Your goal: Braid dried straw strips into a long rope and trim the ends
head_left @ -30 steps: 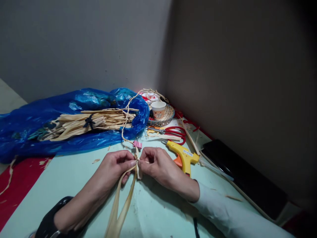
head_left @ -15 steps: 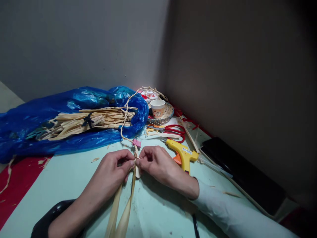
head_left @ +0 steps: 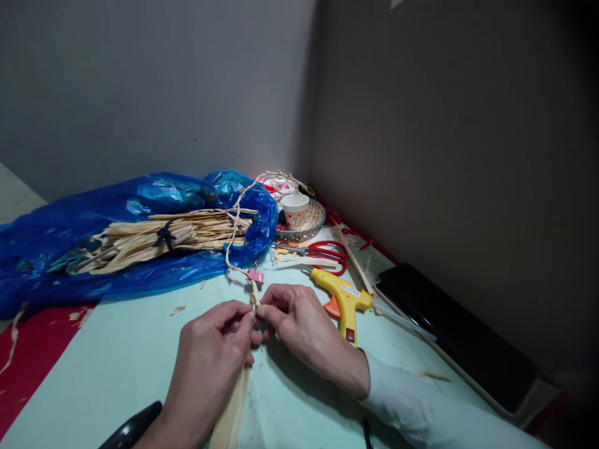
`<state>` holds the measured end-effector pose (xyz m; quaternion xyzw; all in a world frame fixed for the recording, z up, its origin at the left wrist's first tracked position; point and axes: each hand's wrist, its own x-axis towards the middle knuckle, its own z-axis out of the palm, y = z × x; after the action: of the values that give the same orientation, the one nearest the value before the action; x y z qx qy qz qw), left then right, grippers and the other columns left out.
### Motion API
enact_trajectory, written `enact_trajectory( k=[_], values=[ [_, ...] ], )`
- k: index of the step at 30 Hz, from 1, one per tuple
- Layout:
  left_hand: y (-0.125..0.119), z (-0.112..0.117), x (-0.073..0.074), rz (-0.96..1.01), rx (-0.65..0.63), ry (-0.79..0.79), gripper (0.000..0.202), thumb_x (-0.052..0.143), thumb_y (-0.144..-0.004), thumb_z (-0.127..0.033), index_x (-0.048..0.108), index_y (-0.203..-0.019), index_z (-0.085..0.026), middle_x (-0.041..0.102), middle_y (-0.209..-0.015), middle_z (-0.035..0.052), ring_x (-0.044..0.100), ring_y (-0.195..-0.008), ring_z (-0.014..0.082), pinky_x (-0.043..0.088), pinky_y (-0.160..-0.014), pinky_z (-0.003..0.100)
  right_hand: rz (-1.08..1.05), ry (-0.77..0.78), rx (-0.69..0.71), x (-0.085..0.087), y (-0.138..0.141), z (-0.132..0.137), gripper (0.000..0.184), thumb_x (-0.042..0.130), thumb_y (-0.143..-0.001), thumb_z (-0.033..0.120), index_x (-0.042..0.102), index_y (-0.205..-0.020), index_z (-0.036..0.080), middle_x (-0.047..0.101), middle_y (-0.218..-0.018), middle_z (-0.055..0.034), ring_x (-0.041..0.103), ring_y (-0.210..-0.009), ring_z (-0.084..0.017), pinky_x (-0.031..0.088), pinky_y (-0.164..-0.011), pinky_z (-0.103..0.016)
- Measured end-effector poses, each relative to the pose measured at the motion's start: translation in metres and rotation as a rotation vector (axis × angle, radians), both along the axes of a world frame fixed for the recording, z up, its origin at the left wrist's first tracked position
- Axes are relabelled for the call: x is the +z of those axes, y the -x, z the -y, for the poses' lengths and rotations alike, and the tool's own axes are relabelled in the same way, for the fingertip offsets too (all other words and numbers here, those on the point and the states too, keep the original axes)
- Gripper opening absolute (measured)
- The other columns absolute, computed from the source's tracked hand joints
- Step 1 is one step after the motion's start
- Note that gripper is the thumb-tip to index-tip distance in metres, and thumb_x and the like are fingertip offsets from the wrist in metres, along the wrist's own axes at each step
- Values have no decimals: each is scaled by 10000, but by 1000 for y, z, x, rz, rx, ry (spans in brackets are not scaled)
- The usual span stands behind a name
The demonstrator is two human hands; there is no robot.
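Observation:
A thin braided cord (head_left: 236, 234) of dried plant fibre runs down over the mouth of the blue bag, past a pink binder clip (head_left: 255, 275), to my fingertips. My left hand (head_left: 215, 349) pinches the cord's lower end between thumb and forefinger. Right beside it, my right hand (head_left: 299, 327) is also closed on the same end, the fingertips of both nearly touching. A wide, pale fibre strip (head_left: 230, 411) trails from under my left hand toward the near table edge. The exact crossing of the strands is hidden by my fingers.
A blue plastic bag (head_left: 107, 193) holds a tied bundle of dried strips (head_left: 187, 237). Right of my hands lie a yellow glue gun (head_left: 347, 300), red-handled scissors (head_left: 330, 251) and a long black object (head_left: 458, 337). A paper cup (head_left: 295, 212) stands on a woven tray (head_left: 316, 227).
My left hand has turned more upright and shifted slightly, its fingers covering more of the strands. Two loose strips showed below before; now one wide strip shows. The whole view has moved slightly.

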<state>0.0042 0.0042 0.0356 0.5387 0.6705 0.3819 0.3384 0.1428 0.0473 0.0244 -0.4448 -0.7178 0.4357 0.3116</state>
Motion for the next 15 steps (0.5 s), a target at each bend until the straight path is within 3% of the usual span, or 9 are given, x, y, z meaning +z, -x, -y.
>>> enact_trajectory(
  k=[6, 15],
  values=[
    [5, 1, -6, -341, -75, -377, 187, 552, -825, -222, 716, -736, -203, 668, -673, 8, 617, -605, 162, 455, -598, 274, -193, 174, 15, -3, 3, -2, 163, 543, -854, 218, 634, -736, 153, 625, -567, 0, 561, -522, -102, 389, -524, -188],
    [7, 3, -13, -525, -104, -596, 185, 537, -859, -155, 686, -752, -165, 569, -646, 11, 526, -645, 167, 402, -610, 286, -458, 509, 9, 0, 6, 0, 148, 618, -789, 253, 600, -707, 132, 545, -495, 30, 355, -385, -49, 223, -400, -187]
  ],
)
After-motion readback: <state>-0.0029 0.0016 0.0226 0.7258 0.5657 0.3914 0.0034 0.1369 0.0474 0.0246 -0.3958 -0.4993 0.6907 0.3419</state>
